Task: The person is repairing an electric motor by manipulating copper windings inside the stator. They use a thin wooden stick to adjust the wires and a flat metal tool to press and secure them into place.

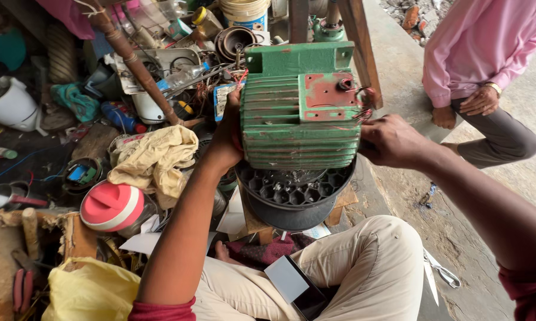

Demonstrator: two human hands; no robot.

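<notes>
A green finned electric motor (300, 113) with worn red patches and a black vented fan cover (295, 193) at its near end is held up above my lap. My left hand (225, 139) grips its left side. Against the motor's right side, my right hand (390, 141) presses near a bundle of reddish wires (366, 104). A flat mounting foot (298, 58) with holes tops the motor.
Clutter fills the left: a yellow cloth (155, 157), a pink and white round lid (110, 207), red-handled pliers (23, 289), a white kettle (9, 104), a yellow bag (90, 291). A person in a pink shirt (482, 41) squats at the right on concrete. A wooden post (360, 44) stands behind the motor.
</notes>
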